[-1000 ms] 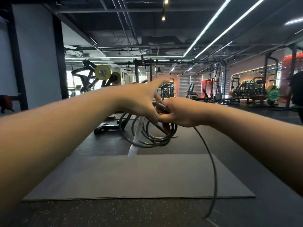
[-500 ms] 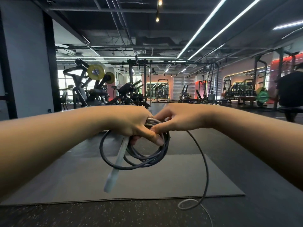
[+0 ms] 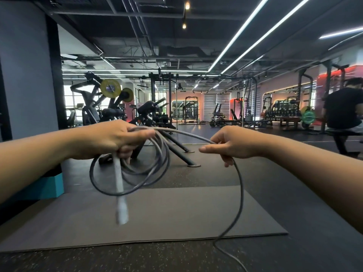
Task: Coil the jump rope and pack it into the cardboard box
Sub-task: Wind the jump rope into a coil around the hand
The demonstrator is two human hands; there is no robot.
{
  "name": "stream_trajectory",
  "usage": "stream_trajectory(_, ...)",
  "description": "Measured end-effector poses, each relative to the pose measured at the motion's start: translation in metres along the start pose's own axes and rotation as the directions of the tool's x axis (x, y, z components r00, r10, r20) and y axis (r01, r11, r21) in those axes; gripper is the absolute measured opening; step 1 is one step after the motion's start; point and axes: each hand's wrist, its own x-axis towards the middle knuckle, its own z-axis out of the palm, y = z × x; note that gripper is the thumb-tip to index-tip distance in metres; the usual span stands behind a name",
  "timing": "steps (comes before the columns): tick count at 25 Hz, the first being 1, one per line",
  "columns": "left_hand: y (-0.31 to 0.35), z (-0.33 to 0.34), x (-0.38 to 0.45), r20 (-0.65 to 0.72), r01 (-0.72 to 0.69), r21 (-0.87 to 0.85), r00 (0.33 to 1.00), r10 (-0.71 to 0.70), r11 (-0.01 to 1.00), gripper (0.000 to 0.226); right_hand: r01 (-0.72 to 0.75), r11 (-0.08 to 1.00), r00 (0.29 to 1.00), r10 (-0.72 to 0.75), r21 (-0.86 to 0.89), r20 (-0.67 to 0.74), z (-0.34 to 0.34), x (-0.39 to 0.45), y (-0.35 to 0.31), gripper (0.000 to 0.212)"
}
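Note:
My left hand (image 3: 114,139) grips several hanging loops of a grey jump rope (image 3: 149,173) at their top, held out at chest height. A pale handle (image 3: 120,195) of the rope dangles straight down from that fist, blurred. From the fist the rope arcs right to my right hand (image 3: 229,143), which pinches it between thumb and fingers. Below my right hand the loose rope tail (image 3: 238,203) curves down to the floor and runs out of the bottom edge. No cardboard box is in view.
A grey exercise mat (image 3: 176,218) lies on the speckled rubber floor below my hands. A teal block (image 3: 49,186) sits at the left by a pillar. A black bench frame (image 3: 176,146) stands behind the rope. A person (image 3: 342,112) sits at far right among racks.
My hands were together at the coil; my right hand has slid right along the rope, opening a gap. The coil hangs wider and the handle swings below it.

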Motion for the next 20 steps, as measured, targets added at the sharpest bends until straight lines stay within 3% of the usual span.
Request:
stream_trajectory(2,-0.002,0.004,0.002,-0.111,-0.046,-0.412,0.994,0.0,0.91,0.05,0.004,0.967,0.997,0.015,0.254,-0.073,0.006,0.004,0.0,0.051)
stream_trajectory(4,0.002,0.016,0.008,-0.231,-0.121,-0.723,0.97,-0.073,0.68,0.048,0.032,0.835,0.994,0.032,0.55,-0.107,0.017,0.009,-0.004,0.042)
stream_trajectory(7,0.024,0.036,0.018,-0.342,-0.277,-0.923,0.908,-0.241,0.269,0.049,0.073,0.607,0.996,-0.007,0.791,-0.086,0.043,0.013,-0.013,0.018)
stream_trajectory(9,0.037,0.05,0.028,-0.422,-0.409,-0.905,0.816,-0.395,0.121,0.054,0.083,0.442,0.996,-0.054,0.893,-0.065,0.063,0.015,-0.027,0.037)
stream_trajectory(11,0.047,0.063,0.037,-0.442,-0.477,-0.876,0.728,-0.524,0.076,0.06,0.123,0.315,0.991,-0.092,0.941,-0.099,0.081,0.023,-0.048,0.046)
stream_trajectory(13,0.053,0.077,0.038,-0.413,-0.451,-0.888,0.691,-0.593,0.093,0.063,0.217,0.256,0.976,-0.053,0.942,-0.21,0.091,0.036,-0.071,0.042)
stream_trajectory(15,0.052,0.09,0.034,-0.401,-0.358,-0.912,0.669,-0.625,0.202,0.065,0.303,0.154,0.941,0.108,0.94,-0.321,0.096,0.047,-0.09,0.031)
stream_trajectory(17,0.044,0.103,0.032,-0.398,-0.304,-0.917,0.678,-0.618,0.257,0.063,0.317,0.075,0.897,0.299,0.945,-0.325,0.095,0.053,-0.099,0.025)
stream_trajectory(18,0.038,0.107,0.031,-0.388,-0.285,-0.922,0.687,-0.615,0.264,0.061,0.297,0.102,0.879,0.359,0.949,-0.314,0.094,0.055,-0.1,0.024)
stream_trajectory(20,0.021,0.111,0.026,-0.396,-0.197,-0.906,0.706,-0.588,0.374,0.052,0.231,0.23,0.864,0.398,0.946,-0.307,0.091,0.058,-0.094,0.026)
